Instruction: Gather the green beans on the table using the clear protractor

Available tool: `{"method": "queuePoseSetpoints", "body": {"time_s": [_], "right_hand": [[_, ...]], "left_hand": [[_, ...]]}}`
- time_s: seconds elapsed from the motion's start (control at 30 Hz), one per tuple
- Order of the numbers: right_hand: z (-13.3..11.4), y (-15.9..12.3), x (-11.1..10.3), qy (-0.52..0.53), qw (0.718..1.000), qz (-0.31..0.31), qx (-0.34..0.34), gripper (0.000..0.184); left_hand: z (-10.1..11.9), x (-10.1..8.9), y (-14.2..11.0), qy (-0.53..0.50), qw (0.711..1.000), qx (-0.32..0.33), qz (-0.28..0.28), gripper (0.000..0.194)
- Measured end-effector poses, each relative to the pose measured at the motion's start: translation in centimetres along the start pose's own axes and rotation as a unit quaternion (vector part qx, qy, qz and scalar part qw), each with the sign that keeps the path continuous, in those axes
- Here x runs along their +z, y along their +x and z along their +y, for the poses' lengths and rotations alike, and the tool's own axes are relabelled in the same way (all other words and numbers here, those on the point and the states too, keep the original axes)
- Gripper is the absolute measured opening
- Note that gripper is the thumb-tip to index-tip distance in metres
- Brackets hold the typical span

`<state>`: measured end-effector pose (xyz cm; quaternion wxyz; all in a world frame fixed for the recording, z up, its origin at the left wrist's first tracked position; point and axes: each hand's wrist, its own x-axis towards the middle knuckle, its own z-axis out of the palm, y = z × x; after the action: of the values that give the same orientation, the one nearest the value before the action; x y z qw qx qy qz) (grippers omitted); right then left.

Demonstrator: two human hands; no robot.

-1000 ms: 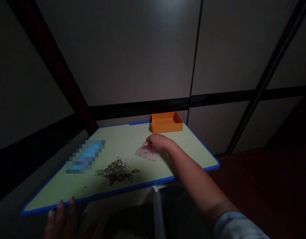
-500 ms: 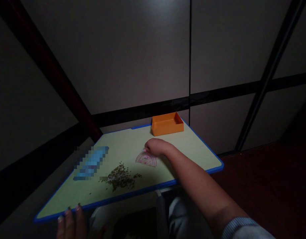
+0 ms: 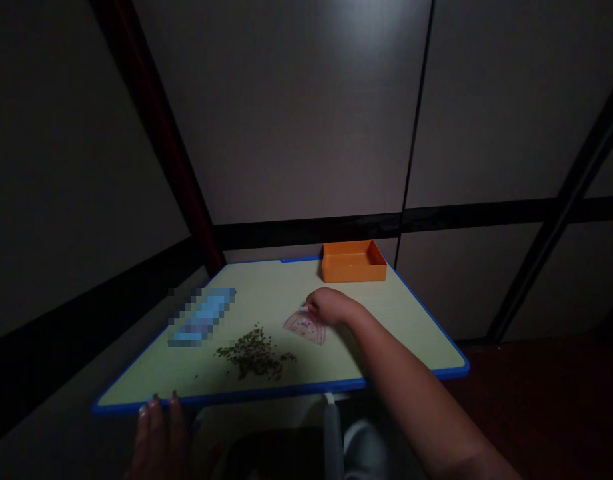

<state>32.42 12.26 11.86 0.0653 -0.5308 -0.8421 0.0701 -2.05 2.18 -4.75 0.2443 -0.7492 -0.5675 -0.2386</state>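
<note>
My right hand (image 3: 330, 307) is curled down on a transparent plastic half-round protractor (image 3: 304, 327) with pink markings, its fingertips gripping the protractor's upper edge. The protractor lies on a pale green board with a blue rim (image 3: 281, 393). A loose pile of small dark green-brown bits (image 3: 254, 353) lies just below it. My left hand (image 3: 159, 437) is low at the board's front edge, fingers apart, holding nothing that I can see. A pixelated blue object (image 3: 201, 318) lies at the board's left side.
An orange open tray (image 3: 354, 262) stands at the board's far edge. Behind it rise pale wall panels (image 3: 306, 120) with dark frames. Dark red flooring (image 3: 536, 393) lies to the right, and a white strap (image 3: 331, 433) hangs below the front edge.
The protractor has turned slightly and shifted with my right hand. My left hand has moved up and right. The whole view has shifted, so the board sits further right in the picture.
</note>
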Motion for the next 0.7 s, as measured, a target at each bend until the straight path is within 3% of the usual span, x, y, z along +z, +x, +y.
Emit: {"method": "queuePoseSetpoints", "body": {"time_s": [0.2, 0.3, 0.53, 0.7], "right_hand": [[-0.6, -0.6, -0.8, 0.028, 0.999, 0.007, -0.032, 0.030], [-1.6, -0.8, -1.5, -0.029, 0.999, 0.006, -0.027, 0.032], [-3.5, -0.9, -1.6, -0.193, 0.977, -0.013, -0.085, 0.031], [-3.4, -0.7, -1.2, -0.238, 0.967, 0.004, -0.096, 0.030]], "left_hand": [[1.5, -1.1, 0.6, -0.015, 0.999, -0.038, -0.023, 0.097], [1.5, -1.1, 0.4, -0.014, 0.999, -0.036, -0.020, 0.098], [2.2, -1.6, 0.2, 0.004, 1.000, -0.019, 0.012, 0.097], [2.8, -1.8, 0.2, 0.011, 0.998, -0.060, -0.009, 0.093]]}}
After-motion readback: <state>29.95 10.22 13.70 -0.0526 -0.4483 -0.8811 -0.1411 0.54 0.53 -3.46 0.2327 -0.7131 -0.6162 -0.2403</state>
